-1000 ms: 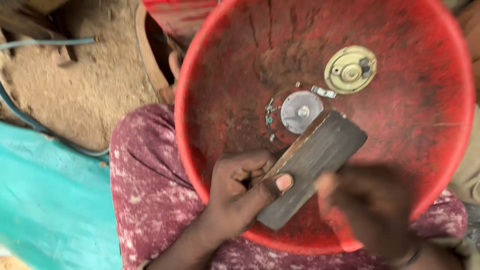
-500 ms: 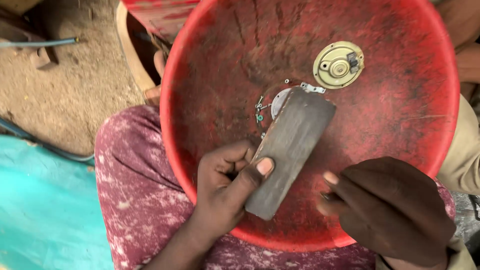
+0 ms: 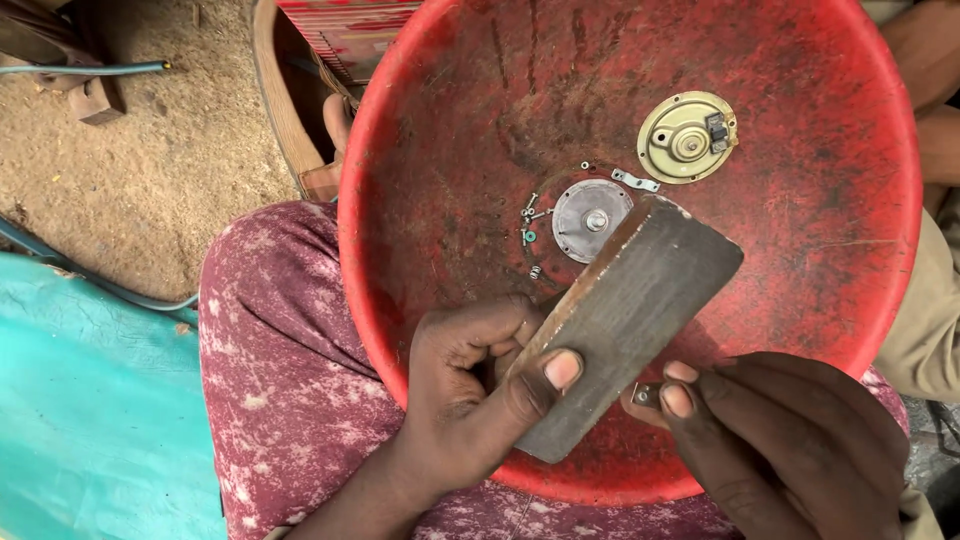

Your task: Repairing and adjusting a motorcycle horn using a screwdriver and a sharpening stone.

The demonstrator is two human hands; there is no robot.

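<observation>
A big red plastic basin [image 3: 830,300] rests on my lap. My left hand [image 3: 470,390] grips a flat dark rectangular stone block [image 3: 625,320] tilted over the basin's near rim, thumb pressed on its face. My right hand [image 3: 780,450] pinches a small metal piece [image 3: 648,394] against the block's lower right edge. On the basin's floor lie a round grey metal disc [image 3: 590,218], a brass-coloured round cover [image 3: 687,136], a small flat metal strip [image 3: 635,181] and several tiny screws [image 3: 530,225].
My leg in mottled maroon cloth [image 3: 290,380] is under the basin. A teal sheet [image 3: 90,420] lies at the left on sandy ground [image 3: 150,170]. A wooden frame [image 3: 285,110] stands behind the basin. Another person's arm [image 3: 925,60] is at the right edge.
The block's far end has swung right, uncovering the grey disc. My right hand has closed in and now presses a small metal piece to the block's edge.
</observation>
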